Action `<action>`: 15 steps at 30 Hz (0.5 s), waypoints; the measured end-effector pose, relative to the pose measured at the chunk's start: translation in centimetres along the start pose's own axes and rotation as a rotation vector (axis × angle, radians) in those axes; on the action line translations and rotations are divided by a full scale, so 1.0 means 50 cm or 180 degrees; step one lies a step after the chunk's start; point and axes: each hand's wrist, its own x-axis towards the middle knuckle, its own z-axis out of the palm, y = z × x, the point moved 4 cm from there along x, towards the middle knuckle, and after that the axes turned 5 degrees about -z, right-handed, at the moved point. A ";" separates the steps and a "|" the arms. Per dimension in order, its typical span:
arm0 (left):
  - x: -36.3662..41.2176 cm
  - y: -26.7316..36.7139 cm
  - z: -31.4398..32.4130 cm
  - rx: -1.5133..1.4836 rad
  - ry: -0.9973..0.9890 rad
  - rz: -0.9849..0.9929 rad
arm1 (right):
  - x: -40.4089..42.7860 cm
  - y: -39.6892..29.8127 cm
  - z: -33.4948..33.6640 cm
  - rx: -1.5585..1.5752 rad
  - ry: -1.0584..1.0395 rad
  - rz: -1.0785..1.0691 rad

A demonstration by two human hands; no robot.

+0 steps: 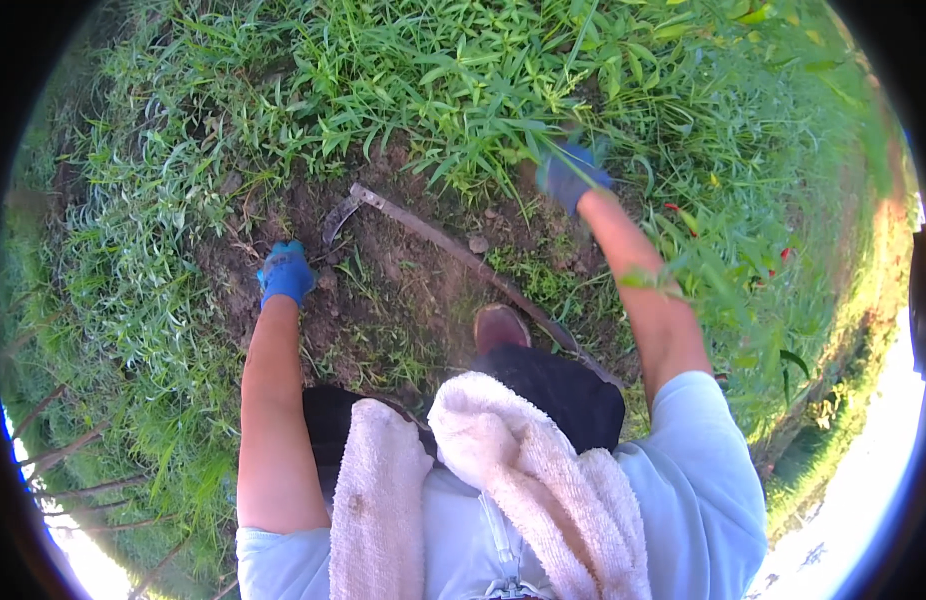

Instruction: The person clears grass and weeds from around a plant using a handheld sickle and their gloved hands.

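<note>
My left hand (286, 274), in a blue work glove, is at the bare soil (403, 277) beside the weeds on the left; its fingers point away and down, and what they touch is hidden. A sickle with a long wooden handle (463, 255) lies across the soil, its curved metal blade (341, 217) just right of that hand. My right hand (575, 176), gloved in blue and blurred, is at the edge of the leafy green weeds (463, 82), with long stems crossing over it. Whether its fingers are closed on the stems is unclear.
A brown boot (501, 328) stands near the sickle's handle. Dense weeds with several red bits (785, 255) grow on the right, and more grassy growth (147, 300) on the left. Thin sticks (95, 487) are at the lower left. A white towel (508, 450) hangs over my chest.
</note>
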 end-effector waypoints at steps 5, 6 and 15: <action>-0.004 0.004 0.006 0.0068 -0.0082 -0.0006 | -0.131 -0.106 0.086 0.0106 0.0205 -0.0898; -0.004 0.010 0.003 0.0072 -0.0070 0.0021 | -0.144 -0.116 0.072 -0.0147 -0.0043 -0.1084; 0.005 0.013 0.003 -0.0056 0.0054 0.0111 | 0.000 0.158 -0.022 -0.0336 0.1166 0.0752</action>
